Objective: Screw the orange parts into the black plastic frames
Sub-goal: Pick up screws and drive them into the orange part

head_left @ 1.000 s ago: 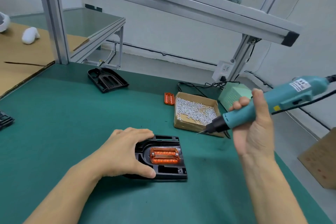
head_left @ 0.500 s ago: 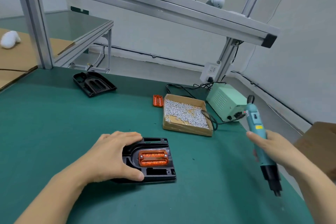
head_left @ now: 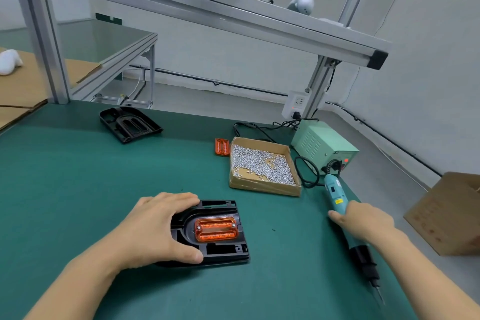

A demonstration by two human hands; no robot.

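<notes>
- My left hand [head_left: 158,228] is clamped over the left side of the black plastic frame [head_left: 220,249], fingers curled over its far edge and thumb hooked on the near edge, pinning it flat to the green mat [head_left: 78,189].
- My right hand [head_left: 363,221] is wrapped round the teal electric screwdriver [head_left: 337,197], which lies low at the mat's right edge; whether it rests on the mat or is lifted off it, I cannot tell.
- The orange part [head_left: 217,228] sits in the frame's recess at about 6 o'clock on the mat, just right of my left thumb. I see small screw heads at its two far corners.
- Its long axis runs 9 to 3 o'clock, its two ribbed channels parallel to that; the frame's rounded end points to 9 o'clock under my palm, its square end to 3.
- The screwdriver runs roughly 12 to 5 o'clock, bit [head_left: 378,293] toward me and cable end toward the green power box [head_left: 322,148].
- Risk: the bit hangs close to the mat's right edge, so letting go carelessly could roll the tool off.
- Risk: the cable loops beside the cardboard box of screws [head_left: 262,166] at 1 o'clock; a tug could drag that box and spill it.
- Risk: if I lift the frame by one side, an unfastened near edge of the orange part could tilt out.
- A spare orange part [head_left: 222,147] and a second black frame [head_left: 130,125] wait at 12 and 11 o'clock.
</notes>
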